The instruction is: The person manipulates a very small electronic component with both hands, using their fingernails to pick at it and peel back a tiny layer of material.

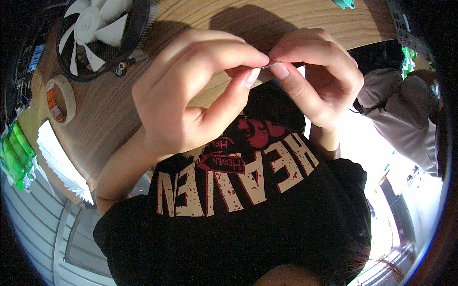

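Both hands are raised near the desk's front edge, above my dark printed shirt [229,243]. A small, thin silver metal piece [271,65], perhaps wire, lies between their fingertips; its exact shape is too small to tell. My left hand [186,95] is closed in a pinch on its left end, thumb under the index finger. My right hand [324,81] pinches the right end, where a small bend or loop shows at the thumb. The other fingers of both hands are curled, and the two sets of fingertips almost touch.
On the wooden desk [114,133] are a fan with white blades [90,26], a tape roll [69,100] and pleated white paper [62,162]. Green packs [16,157] lie far left. A teal object [344,3] sits at the back. A grey-brown padded seat or bag [396,119] is at right.
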Demonstrator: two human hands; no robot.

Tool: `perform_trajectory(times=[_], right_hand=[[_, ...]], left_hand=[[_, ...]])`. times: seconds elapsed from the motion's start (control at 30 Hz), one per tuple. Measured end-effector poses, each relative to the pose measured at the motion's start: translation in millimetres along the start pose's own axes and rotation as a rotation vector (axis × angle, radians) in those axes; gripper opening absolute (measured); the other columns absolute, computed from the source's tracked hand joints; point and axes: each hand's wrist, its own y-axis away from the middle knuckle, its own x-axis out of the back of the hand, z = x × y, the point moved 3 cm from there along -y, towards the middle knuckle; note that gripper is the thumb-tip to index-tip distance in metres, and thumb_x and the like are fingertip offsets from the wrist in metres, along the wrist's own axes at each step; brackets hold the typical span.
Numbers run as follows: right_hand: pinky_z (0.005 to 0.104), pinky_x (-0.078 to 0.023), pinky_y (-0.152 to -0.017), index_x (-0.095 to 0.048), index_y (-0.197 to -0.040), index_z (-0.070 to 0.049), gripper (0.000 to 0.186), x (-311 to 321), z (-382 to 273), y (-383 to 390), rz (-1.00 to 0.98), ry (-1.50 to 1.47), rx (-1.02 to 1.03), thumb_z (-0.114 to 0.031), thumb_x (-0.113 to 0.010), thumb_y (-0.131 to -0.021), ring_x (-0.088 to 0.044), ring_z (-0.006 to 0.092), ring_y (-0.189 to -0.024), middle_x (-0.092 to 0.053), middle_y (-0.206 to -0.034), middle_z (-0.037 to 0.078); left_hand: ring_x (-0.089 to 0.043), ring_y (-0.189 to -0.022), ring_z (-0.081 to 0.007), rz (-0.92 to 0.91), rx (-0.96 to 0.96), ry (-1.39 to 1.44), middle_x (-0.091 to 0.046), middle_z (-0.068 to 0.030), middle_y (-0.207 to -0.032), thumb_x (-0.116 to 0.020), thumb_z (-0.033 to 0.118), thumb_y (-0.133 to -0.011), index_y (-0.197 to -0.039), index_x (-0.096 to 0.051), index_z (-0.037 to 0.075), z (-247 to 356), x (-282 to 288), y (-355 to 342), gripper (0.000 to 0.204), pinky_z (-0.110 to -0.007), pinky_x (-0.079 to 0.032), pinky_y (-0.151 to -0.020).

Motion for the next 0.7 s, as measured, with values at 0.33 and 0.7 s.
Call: perform_trajectory(times=[0.33,0.7], right_hand=[[0.0262,-0.047,-0.064,-0.06,-0.084,0.004,0.015,-3,-6,-4,-0.027,0.085,0.044,0.008,-0.065,-0.07,-0.059,0.0193,-0.073,-0.061,-0.08,0.014],[0.0252,-0.045,-0.061,-0.06,-0.08,0.006,0.013,-7,-11,-8,-0.03,0.195,0.081,0.008,-0.065,-0.069,-0.059,0.0183,-0.069,-0.061,-0.076,0.014]], left_hand=[[-0.058,-0.085,-0.0177,0.044,0.167,0.194,-0.057,-0.0164,-0.102,-0.058,-0.009,-0.077,-0.107,-0.051,-0.007,0,-9,3,0.031,-0.026,-0.048,-0.076],[-0.058,-0.082,-0.0147,0.013,0.271,0.161,-0.06,-0.0116,-0.09,-0.057,-0.008,-0.08,-0.1,-0.057,-0.005,-4,-3,5,0.02,-0.024,-0.049,-0.071]])
